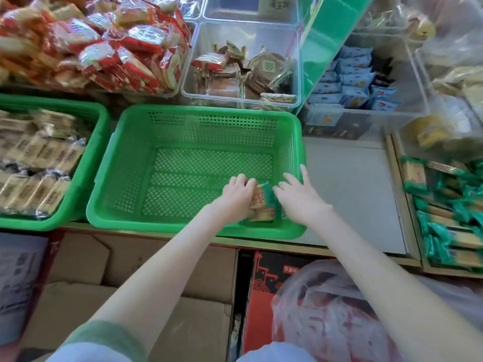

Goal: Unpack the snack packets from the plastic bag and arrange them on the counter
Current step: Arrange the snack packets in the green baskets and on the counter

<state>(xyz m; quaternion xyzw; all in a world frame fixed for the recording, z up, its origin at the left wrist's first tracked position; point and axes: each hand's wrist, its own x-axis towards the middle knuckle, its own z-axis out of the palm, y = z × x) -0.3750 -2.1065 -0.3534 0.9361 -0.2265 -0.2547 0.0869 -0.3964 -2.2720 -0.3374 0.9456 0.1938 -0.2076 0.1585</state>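
A green perforated basket [162, 131] stands on the counter in the middle. In its near right corner lie a few snack packets [262, 202] with green ends. My left hand [239, 192] grips the packets from the left with curled fingers. My right hand [300, 194] presses on their right side, fingers fairly straight and spread over the basket's rim. A translucent plastic bag [326, 309] with red contents sits low at the front right, below the counter edge.
A second green basket [86, 163] of beige packets stands at the left. Clear bins [243, 61] of snacks line the back, red packets [104, 48] piled at the far left. Green-ended packets [444, 218] fill a tray at right. Bare grey counter [352, 192] lies between. Cardboard boxes [156, 270] sit below.
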